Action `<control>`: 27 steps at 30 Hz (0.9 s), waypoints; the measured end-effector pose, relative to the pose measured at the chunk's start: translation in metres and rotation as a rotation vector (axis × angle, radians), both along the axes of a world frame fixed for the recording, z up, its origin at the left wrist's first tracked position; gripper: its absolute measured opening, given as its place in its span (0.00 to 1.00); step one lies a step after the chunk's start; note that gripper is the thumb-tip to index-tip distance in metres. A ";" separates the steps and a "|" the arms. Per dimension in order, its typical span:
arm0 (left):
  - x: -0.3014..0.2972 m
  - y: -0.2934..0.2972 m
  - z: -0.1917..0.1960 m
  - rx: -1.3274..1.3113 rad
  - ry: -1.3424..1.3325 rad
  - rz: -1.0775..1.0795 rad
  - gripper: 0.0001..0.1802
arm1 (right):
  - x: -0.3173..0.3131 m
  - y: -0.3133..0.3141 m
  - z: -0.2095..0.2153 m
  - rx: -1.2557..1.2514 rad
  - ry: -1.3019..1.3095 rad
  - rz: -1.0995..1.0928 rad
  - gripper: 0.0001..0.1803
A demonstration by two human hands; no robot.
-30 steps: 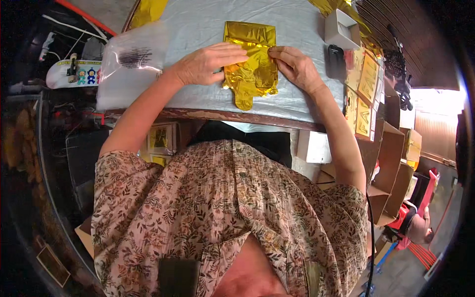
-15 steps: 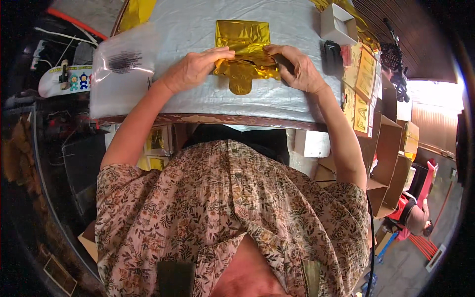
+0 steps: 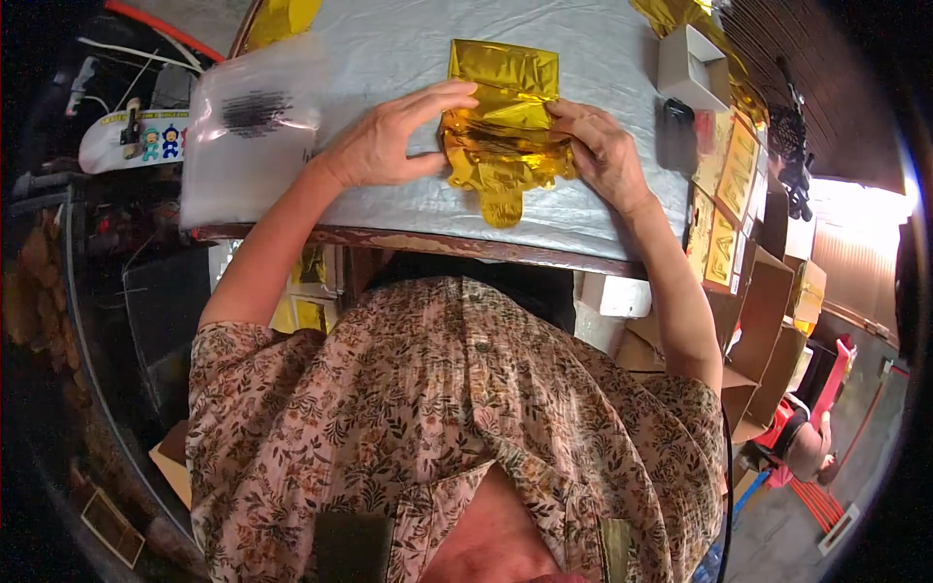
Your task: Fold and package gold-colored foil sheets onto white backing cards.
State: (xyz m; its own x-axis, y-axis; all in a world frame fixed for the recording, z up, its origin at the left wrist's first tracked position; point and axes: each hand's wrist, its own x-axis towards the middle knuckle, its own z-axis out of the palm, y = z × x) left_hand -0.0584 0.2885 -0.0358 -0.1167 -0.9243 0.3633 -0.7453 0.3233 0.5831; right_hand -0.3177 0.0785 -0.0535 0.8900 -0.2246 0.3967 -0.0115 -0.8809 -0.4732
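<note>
Looking down past a floral blouse point(image 3: 437, 408), the camera caught two bare forearms reaching up over the near edge of one table point(image 3: 408, 199) covered in a grey sheet. Between the two hands lay one crumpled gold foil piece point(image 3: 501, 146), near the table's front edge, with a short tab hanging toward the person and a flatter, folded part stretching away from them. The left hand point(image 3: 389, 146) lay palm down, its fingers extended and touching the foil's left side, the thumb tucked beneath toward the crinkled middle. The right hand point(image 3: 603, 155) pressed on the foil's right side with fingers curled; whether it pinched the foil or only pushed on it could not be told. To the left of the left hand sat one clear plastic bag point(image 3: 248, 126) with a dark smudge of print. Right of the right hand lay one small black object point(image 3: 677, 136), and beyond it one white box point(image 3: 692, 68). Along the right edge ran a row of yellow cards point(image 3: 724, 204). At the far corners, more gold foil point(image 3: 277, 17) showed.
</note>
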 end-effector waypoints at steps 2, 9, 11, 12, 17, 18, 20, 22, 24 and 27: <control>0.004 0.003 -0.005 0.105 0.119 0.062 0.31 | 0.001 0.001 -0.002 0.009 -0.005 0.001 0.19; -0.001 -0.007 -0.006 0.046 -0.023 0.110 0.21 | 0.001 0.003 -0.002 0.041 0.005 -0.039 0.16; -0.003 -0.005 -0.008 0.017 -0.037 0.141 0.17 | 0.003 0.006 0.001 0.039 0.008 -0.045 0.15; -0.003 -0.005 -0.011 0.018 -0.035 0.137 0.17 | 0.003 0.007 0.003 0.038 0.010 -0.046 0.15; 0.005 -0.004 -0.026 -0.076 -0.018 0.119 0.13 | 0.003 0.006 0.003 0.012 -0.005 -0.022 0.13; 0.004 -0.004 -0.026 -0.075 -0.017 0.118 0.13 | 0.003 0.005 0.003 0.004 -0.018 -0.021 0.13; 0.003 -0.005 -0.024 -0.045 -0.041 0.124 0.12 | 0.002 0.003 0.000 0.004 -0.019 -0.014 0.13; -0.002 -0.005 -0.018 -0.028 -0.019 0.142 0.12 | 0.001 0.003 0.001 0.001 -0.019 -0.012 0.13; -0.007 -0.005 -0.012 -0.011 0.001 0.162 0.12 | 0.002 0.006 0.004 0.008 0.003 -0.020 0.14; -0.011 -0.005 -0.007 -0.022 -0.103 0.185 0.14 | 0.002 0.003 0.003 -0.001 -0.012 0.019 0.15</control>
